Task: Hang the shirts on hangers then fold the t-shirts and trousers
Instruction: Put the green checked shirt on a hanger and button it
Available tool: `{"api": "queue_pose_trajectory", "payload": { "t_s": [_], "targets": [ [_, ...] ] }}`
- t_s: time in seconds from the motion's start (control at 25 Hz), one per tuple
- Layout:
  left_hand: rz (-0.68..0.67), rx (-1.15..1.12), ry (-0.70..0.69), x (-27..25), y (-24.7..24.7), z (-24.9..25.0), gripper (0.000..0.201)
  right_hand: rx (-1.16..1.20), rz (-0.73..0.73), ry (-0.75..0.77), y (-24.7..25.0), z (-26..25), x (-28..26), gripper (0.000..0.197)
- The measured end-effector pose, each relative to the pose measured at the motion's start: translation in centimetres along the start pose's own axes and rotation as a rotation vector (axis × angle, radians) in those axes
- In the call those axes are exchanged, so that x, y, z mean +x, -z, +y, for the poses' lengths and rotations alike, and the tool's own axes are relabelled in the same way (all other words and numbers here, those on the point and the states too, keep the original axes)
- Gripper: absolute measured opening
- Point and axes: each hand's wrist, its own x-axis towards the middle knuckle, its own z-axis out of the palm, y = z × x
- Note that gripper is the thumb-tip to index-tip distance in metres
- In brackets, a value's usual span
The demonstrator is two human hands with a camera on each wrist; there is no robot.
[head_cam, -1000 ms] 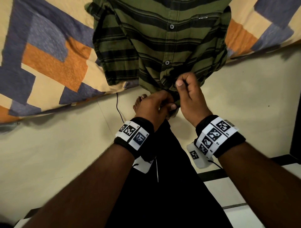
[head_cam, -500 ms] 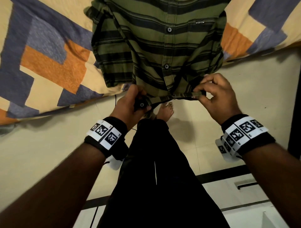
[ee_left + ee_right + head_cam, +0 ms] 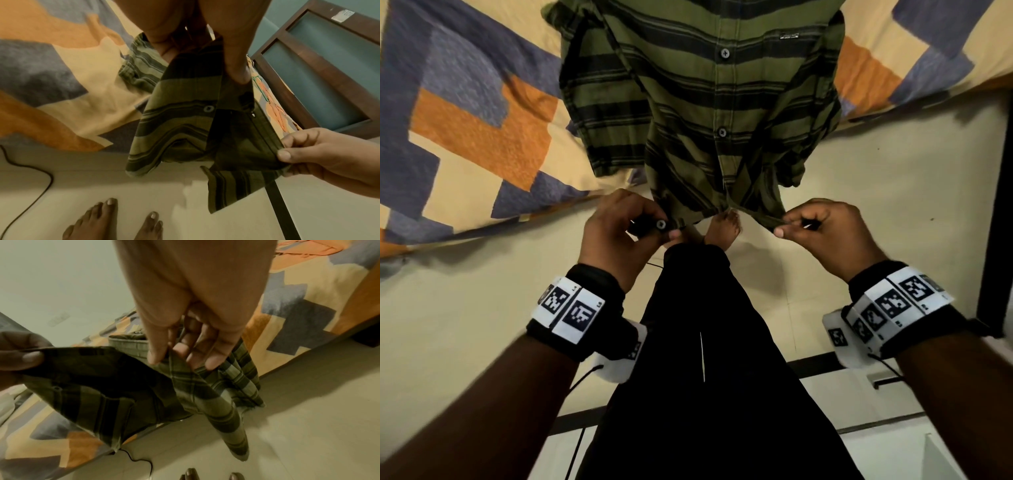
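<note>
Head looks down; wrists close, sharing shirt (image 3: pixel 722 113) hem.

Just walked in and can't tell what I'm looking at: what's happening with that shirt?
A person standing at the bed holds the bottom hem of a green striped shirt with both hands. The left hand pinches the side with a button, the right hand pinches the other, spreading the hem apart. The shirt's upper part lies on the bed; no hanger is visible.

A shirt (image 3: pixel 722 113) lies on a bed (image 3: pixel 465 113) at twelve o'clock, its hem hanging over the edge above the floor (image 3: pixel 448 325). The left hand (image 3: pixel 619 229) pinches the hem at eleven o'clock, the right hand (image 3: pixel 828 233) at one; a bare foot (image 3: pixel 724 228) stands between them.
</note>
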Motion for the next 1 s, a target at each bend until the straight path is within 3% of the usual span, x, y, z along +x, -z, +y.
{"api": "queue_pose_trajectory", "payload": {
  "t_s": [0.16, 0.28, 0.36, 0.48, 0.64, 1.0],
  "targets": [
    [-0.037, -0.086, 0.072, -2.4, -1.9, 0.8, 0.015, -0.086, 0.139, -0.036, -0.5, 0.8, -2.0, 0.012],
    [-0.075, -0.229, 0.19, -3.4, -3.3, 1.3, 0.015, 0.243, 0.005, -0.163, -1.6, -0.9, -3.1, 0.02],
    [-0.094, -0.299, 0.21, -3.6, -3.8, 1.9, 0.014, 0.444, -0.11, -0.201, -2.3, -2.3, -3.5, 0.009],
    [-0.093, -0.312, 0.136, -3.1, -4.0, 3.0, 0.013, 0.545, -0.163, -0.109, -2.6, -4.3, -3.5, 0.015],
    [-0.063, -0.091, -0.046, -1.9, -4.3, 3.2, 0.009, 0.587, -0.072, -0.075, -2.3, -6.1, -3.0, 0.014],
    [-0.028, -0.124, -0.011, -1.9, -4.8, 3.3, 0.017, 0.55, -0.046, -0.089, -3.9, -6.1, -3.5, 0.007]
  ]
}}
